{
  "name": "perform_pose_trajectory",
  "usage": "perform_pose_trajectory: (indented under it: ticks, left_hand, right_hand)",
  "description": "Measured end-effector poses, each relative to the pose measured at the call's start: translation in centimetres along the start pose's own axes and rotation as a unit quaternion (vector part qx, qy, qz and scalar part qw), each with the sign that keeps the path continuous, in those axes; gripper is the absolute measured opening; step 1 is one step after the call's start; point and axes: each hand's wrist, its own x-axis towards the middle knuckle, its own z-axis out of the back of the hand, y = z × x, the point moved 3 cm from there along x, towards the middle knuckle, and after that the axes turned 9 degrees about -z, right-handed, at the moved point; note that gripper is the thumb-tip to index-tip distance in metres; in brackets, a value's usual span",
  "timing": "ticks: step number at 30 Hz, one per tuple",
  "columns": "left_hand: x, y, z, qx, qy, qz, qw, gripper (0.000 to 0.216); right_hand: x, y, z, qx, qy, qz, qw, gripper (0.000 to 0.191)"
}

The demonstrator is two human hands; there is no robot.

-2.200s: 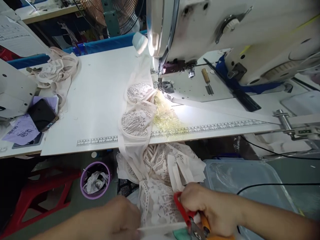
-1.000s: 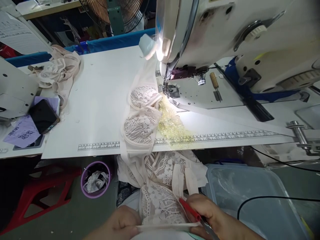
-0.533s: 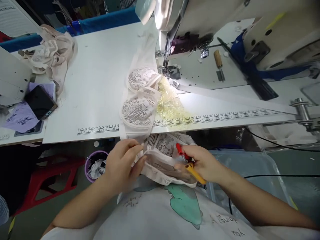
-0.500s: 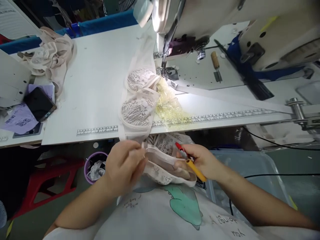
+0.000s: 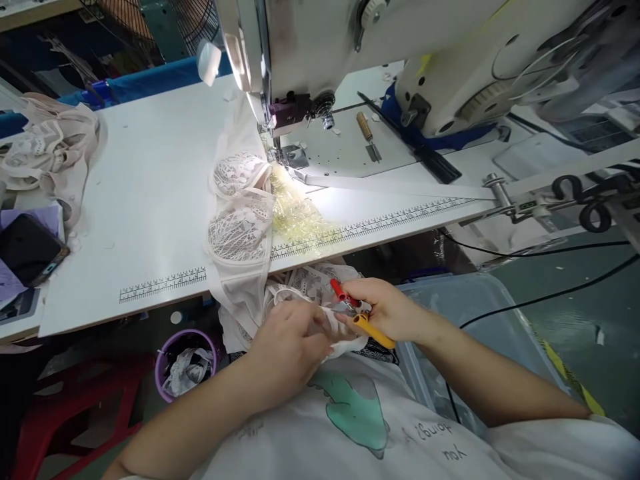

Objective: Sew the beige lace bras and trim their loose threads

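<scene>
Hazard noted: scissors (image 5: 374, 332) close to the held bra (image 5: 351, 345).
From my remote post I find that bra in front of the bench (image 5: 150, 220), clenched in the left grip (image 5: 290, 341), with the scissors grasped in the right grip (image 5: 376, 308). A slip could nick it, because the left grip hides part of it; a snag could drag the draped bra (image 5: 240, 231) off the bench.

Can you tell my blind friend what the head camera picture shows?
A left hand holds pale lace fabric beside a right hand gripping red-and-yellow scissors. Beyond, on a white table, a lace bra lies by a sewing machine.
</scene>
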Motion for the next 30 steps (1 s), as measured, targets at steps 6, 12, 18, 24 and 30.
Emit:
perform_pose_trajectory:
  ticks: [6,12,18,24,30]
  left_hand:
    - [-0.2,0.3,1.6,-0.023,-0.055,0.037,0.998,0.018]
    - [-0.5,-0.6,1.1,0.022,-0.127,-0.022,0.991,0.014]
    - [-0.9,-0.5,-1.0,0.082,-0.026,-0.043,0.995,0.016]
    - [-2.5,-0.4,1.2,0.008,0.013,-0.047,0.999,0.015]
    - [-5.8,-1.7,6.1,0.039,0.028,0.006,0.999,0.011]
  right_hand:
    - [-0.5,0.2,0.4,-0.025,0.016,0.021,0.999,0.03]
    - [-0.1,-1.3,0.9,-0.014,-0.05,-0.081,0.995,0.032]
    - [0.2,-2.9,0.7,0.012,-0.053,-0.146,0.988,0.035]
    - [0.2,-3.1,0.5,0.033,-0.056,-0.171,0.983,0.033]
    - [-0.1,-0.2,0.4,0.023,-0.081,-0.176,0.981,0.033]
